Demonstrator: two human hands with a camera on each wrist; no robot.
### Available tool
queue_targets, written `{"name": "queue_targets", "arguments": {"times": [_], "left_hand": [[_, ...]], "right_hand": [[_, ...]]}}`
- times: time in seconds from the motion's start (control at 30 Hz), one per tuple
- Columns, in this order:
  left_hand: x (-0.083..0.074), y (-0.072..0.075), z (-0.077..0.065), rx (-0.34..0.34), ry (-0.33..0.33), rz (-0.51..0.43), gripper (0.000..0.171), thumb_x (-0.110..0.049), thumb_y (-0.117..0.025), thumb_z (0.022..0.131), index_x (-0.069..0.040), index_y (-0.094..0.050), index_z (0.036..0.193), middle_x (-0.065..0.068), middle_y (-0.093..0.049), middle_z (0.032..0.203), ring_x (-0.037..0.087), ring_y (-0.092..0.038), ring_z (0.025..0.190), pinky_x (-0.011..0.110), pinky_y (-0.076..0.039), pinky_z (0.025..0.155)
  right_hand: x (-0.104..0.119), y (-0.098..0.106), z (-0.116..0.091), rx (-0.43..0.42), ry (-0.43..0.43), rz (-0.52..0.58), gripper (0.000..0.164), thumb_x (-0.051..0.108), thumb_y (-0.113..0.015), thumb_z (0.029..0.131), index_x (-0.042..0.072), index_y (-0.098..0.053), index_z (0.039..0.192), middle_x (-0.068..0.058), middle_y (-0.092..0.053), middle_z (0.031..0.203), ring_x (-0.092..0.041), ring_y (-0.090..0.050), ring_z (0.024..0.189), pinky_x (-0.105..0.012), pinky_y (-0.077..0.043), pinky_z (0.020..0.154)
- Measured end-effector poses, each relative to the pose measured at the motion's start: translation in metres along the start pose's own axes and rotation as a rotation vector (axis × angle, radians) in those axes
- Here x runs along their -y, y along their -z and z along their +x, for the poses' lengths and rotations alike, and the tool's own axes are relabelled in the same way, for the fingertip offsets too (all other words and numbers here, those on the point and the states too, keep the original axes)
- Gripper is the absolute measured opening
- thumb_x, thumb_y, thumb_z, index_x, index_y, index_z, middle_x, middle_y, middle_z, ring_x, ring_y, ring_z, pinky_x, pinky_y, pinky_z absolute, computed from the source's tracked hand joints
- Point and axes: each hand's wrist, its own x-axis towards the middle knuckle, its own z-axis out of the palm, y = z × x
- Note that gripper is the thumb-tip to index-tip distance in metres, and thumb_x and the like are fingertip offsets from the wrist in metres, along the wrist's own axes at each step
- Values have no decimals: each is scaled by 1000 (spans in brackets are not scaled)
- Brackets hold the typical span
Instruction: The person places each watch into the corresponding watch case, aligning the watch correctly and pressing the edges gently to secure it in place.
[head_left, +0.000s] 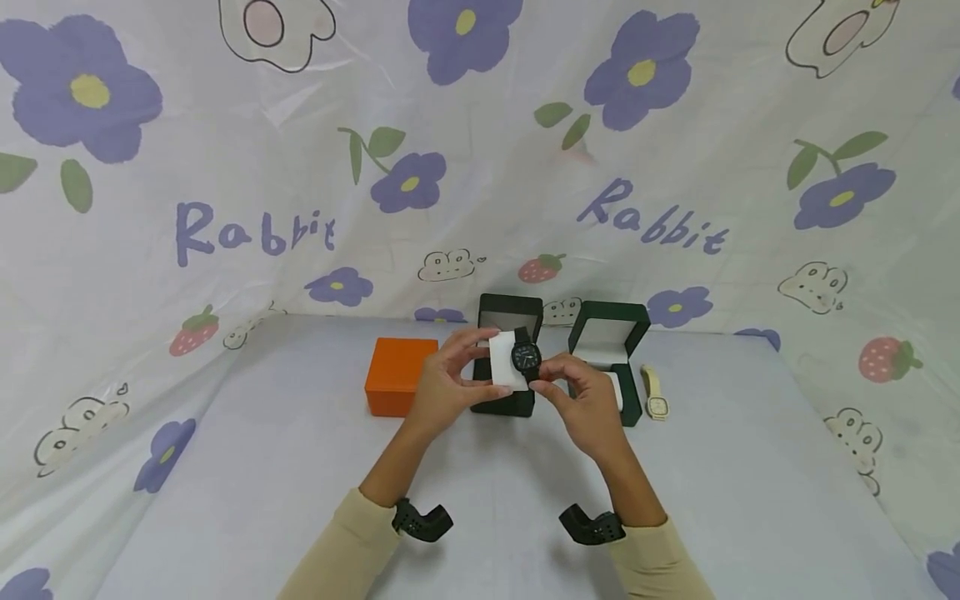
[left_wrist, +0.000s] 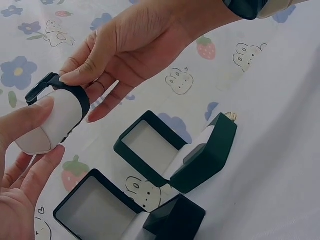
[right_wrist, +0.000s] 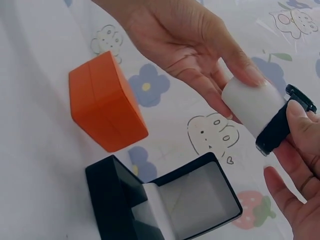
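My left hand [head_left: 442, 387] grips a white watch cushion [head_left: 504, 363] by one end, thumb on one side and fingers on the other. Around the cushion's other end lies a black watch [head_left: 526, 357], its dial facing up in the head view. My right hand [head_left: 588, 402] pinches the watch's strap [left_wrist: 79, 95] between thumb and fingers. Below the hands stands an open dark box [head_left: 504, 407], its lid raised; its inside is partly hidden in the head view. The right wrist view shows a pale lining in that box [right_wrist: 200, 197].
An orange box [head_left: 397, 367], closed, stands left of the dark box. To the right is an open green box [head_left: 632, 396] with a white cushion [head_left: 617, 390] inside. A gold watch [head_left: 655, 396] lies beside it. A printed cloth [head_left: 495, 242] hangs behind the table.
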Motion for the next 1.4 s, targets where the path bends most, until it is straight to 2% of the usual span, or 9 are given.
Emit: {"name": "queue_targets", "arguments": {"times": [0.07,0.17,0.5,0.87,1.0,1.17,1.4], "left_hand": [[1,0,0,2,3,2,69,4,-88,74,-13,-63,136,7,-55,137,32,-61,119,42,-62,79],[1,-1,-1,-1,3,16,69,3,-88,74,-13,-63,136,7,-55,137,32,-61,120,41,-62,78],[4,-5,-5,-11,-26,47,69,2,-89,75,-18,-64,136,4,-54,137,30,-62,118,41,-63,77],[1,-8,-4,-12,-28,27,71,4,-88,74,-12,-62,139,8,-54,136,31,-61,120,40,-62,78],[-2,-9,-4,-22,-29,36,70,4,-88,75,-11,-62,139,8,-54,136,32,-61,119,39,-62,77],[-2,-10,-4,-31,-32,45,71,4,-88,75,-12,-63,139,9,-54,136,32,-61,118,42,-62,77],[-1,-12,-4,-39,-40,56,69,3,-87,76,-10,-62,140,9,-55,135,33,-62,116,39,-63,77]], "right_hand": [[-2,1,0,2,-18,2,11,1,-75,90,1,-74,100,-11,-71,95,-16,-64,94,-35,-54,95],[-4,2,-1,5,-40,4,11,5,-77,90,3,-74,100,-8,-72,94,-17,-64,93,-39,-55,89],[-4,3,-5,0,-43,44,10,3,-77,88,2,-74,98,-8,-70,91,-17,-65,88,-33,-55,83],[2,3,-2,-26,-107,82,12,-2,-77,86,-4,-74,98,-16,-69,91,-15,-61,79,-19,-55,71],[3,2,-1,-45,-148,100,13,-7,-76,86,-8,-73,98,-21,-68,92,-14,-60,77,-19,-54,68],[2,1,-2,-71,-184,141,12,-2,-78,87,-4,-75,98,-16,-69,92,-15,-60,77,-19,-54,66],[2,2,-2,-65,-172,181,13,3,-79,87,-2,-75,99,-13,-70,93,-17,-65,82,-22,-58,72]]}}
